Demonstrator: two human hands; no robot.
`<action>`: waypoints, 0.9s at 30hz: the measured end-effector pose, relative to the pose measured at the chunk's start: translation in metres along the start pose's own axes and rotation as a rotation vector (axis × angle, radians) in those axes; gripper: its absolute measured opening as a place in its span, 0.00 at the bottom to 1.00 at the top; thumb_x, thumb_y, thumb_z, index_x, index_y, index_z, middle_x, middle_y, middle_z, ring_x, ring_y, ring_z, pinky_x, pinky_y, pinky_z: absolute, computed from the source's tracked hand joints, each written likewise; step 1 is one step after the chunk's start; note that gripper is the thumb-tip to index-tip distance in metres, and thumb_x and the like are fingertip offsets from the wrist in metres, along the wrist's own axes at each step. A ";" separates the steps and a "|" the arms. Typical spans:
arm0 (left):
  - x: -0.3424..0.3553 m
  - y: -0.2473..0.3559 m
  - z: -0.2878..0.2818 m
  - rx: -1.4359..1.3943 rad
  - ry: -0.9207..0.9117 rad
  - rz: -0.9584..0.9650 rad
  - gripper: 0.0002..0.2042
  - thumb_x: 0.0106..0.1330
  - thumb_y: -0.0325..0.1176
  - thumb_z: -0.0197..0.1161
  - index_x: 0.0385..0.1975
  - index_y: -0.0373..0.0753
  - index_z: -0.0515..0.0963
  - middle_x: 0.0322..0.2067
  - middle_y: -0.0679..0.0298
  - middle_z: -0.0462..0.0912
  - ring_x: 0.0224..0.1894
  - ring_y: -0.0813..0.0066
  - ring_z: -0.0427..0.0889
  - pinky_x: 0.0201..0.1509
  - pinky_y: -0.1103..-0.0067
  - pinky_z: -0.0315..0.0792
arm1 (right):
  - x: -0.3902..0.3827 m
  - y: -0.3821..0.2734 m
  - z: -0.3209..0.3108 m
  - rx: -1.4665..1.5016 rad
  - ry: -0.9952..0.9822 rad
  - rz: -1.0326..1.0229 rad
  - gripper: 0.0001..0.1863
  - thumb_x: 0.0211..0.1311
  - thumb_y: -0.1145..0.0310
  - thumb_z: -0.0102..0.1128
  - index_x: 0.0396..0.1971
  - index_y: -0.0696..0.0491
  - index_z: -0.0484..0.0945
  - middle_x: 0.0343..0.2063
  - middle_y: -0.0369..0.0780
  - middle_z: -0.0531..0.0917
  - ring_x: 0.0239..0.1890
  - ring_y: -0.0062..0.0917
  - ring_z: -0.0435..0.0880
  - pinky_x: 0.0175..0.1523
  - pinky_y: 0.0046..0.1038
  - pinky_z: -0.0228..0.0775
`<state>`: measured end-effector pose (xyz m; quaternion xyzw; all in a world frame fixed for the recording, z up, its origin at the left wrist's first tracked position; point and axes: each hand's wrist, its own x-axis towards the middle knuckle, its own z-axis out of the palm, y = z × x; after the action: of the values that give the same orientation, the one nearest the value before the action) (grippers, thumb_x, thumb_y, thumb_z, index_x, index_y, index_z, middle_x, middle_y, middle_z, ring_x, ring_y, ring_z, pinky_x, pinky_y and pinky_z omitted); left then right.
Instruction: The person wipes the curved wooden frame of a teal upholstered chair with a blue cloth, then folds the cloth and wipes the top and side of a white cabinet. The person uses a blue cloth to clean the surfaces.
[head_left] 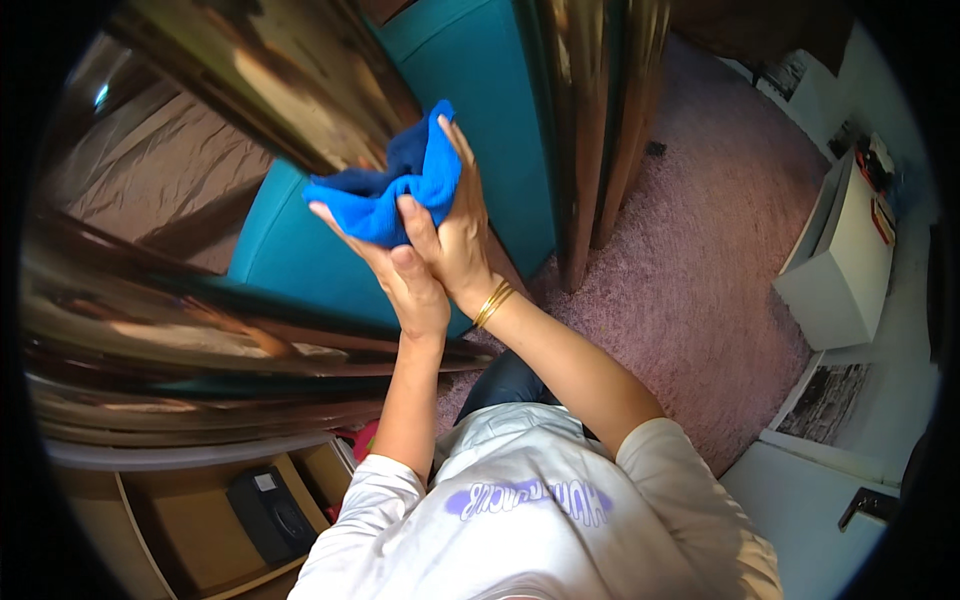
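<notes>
A bright blue cloth (pixel 375 215) with a darker blue side lies across my two cupped hands. My left hand (pixel 405 285) supports it from below and on the left. My right hand (pixel 458 235), with thin gold bangles at the wrist, presses it from the right. Both thumbs lie side by side on the near face of the cloth. Against its far side stands a thick, shiny bronze-coloured tube (pixel 290 75), and the cloth seems to bend round it. Where the cloth meets the tube, part of the contact is hidden. Behind is a teal padded panel (pixel 480 90).
More shiny bronze tubes (pixel 590 120) rise on the right, and others (pixel 200 330) curve along the left. A pinkish rug (pixel 690 260) covers the floor. At right stand a white cabinet (pixel 840 270) and a door handle (pixel 868 508). Lower left, a shelf (pixel 190 510) holds a black case (pixel 270 515).
</notes>
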<state>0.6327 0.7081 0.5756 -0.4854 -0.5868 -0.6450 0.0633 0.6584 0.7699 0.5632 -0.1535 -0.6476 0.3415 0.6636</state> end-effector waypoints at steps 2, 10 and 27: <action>-0.011 -0.015 0.000 -0.001 -0.006 -0.023 0.46 0.61 0.65 0.34 0.62 0.31 0.28 0.65 0.46 0.28 0.67 0.56 0.36 0.67 0.67 0.36 | -0.014 0.015 0.000 -0.039 0.001 0.001 0.42 0.55 0.45 0.49 0.60 0.61 0.51 0.58 0.55 0.57 0.59 0.49 0.57 0.63 0.43 0.48; -0.088 -0.078 -0.005 0.118 -0.203 -0.399 0.41 0.65 0.53 0.43 0.63 0.34 0.28 0.63 0.44 0.38 0.65 0.53 0.44 0.66 0.69 0.42 | -0.104 0.046 -0.023 -0.036 0.014 0.355 0.33 0.59 0.57 0.50 0.60 0.59 0.54 0.59 0.52 0.59 0.59 0.46 0.59 0.62 0.38 0.51; -0.123 -0.025 0.004 -1.357 -0.343 -1.528 0.26 0.63 0.46 0.47 0.55 0.35 0.61 0.55 0.55 0.66 0.54 0.59 0.68 0.60 0.66 0.61 | -0.150 -0.054 -0.126 -0.387 -0.463 0.129 0.28 0.42 0.60 0.63 0.48 0.49 0.73 0.37 0.37 0.72 0.40 0.29 0.70 0.47 0.33 0.56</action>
<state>0.6825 0.6593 0.4715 -0.0026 -0.2524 -0.6303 -0.7342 0.8046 0.6637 0.4704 -0.2361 -0.8234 0.2792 0.4339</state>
